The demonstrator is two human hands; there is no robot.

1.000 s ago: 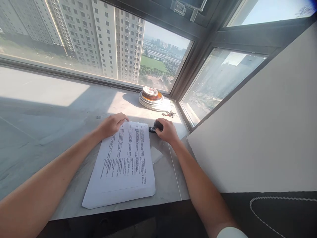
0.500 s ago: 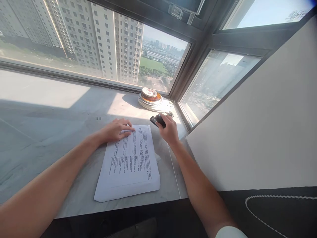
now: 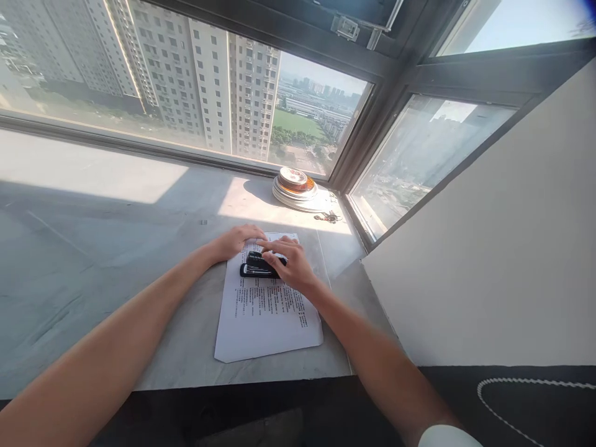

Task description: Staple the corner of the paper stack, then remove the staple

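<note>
A sheaf of printed paper lies on the grey stone windowsill. A black stapler rests across the upper part of the pages. My right hand is closed on the stapler's right end, fingers curled over its top. My left hand lies at the top left corner of the pages, fingers stretched flat, just behind the stapler.
A stack of patterned plates stands in the far corner by the window. A small dark bunch, perhaps keys, lies beside it. A white wall closes the right side. A dark surface runs along the near edge.
My right hand has carried the stapler from beyond the paper's top right corner down and left onto the pages. My left hand stayed at the top left corner of the paper.
</note>
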